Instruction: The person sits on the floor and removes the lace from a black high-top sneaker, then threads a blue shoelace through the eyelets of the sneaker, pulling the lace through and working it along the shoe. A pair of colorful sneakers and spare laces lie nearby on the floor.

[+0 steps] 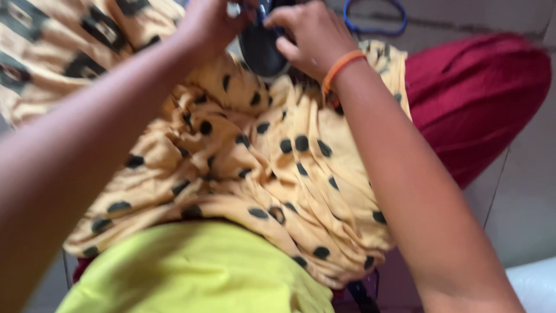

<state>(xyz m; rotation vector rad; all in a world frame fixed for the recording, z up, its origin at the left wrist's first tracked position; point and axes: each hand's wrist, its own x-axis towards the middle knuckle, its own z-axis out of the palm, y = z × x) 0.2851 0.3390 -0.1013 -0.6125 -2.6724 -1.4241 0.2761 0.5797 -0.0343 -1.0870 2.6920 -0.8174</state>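
My left hand (211, 23) and my right hand (310, 37) meet at the top of the view around a dark, rounded object (260, 49) with a shiny part. Both hands have fingers curled on it. It rests above a crumpled yellow cloth with black dots (272, 168) that covers my lap. An orange band (341, 66) circles my right wrist. The top of the dark object is cut off by the frame edge, and the picture is blurred.
A lime-green cloth (197, 272) lies at the bottom. Dark red fabric (475, 98) spreads to the right over a pale tiled floor (527, 197). A blue loop (376, 23) lies at the top. A white object (536, 284) sits in the bottom right corner.
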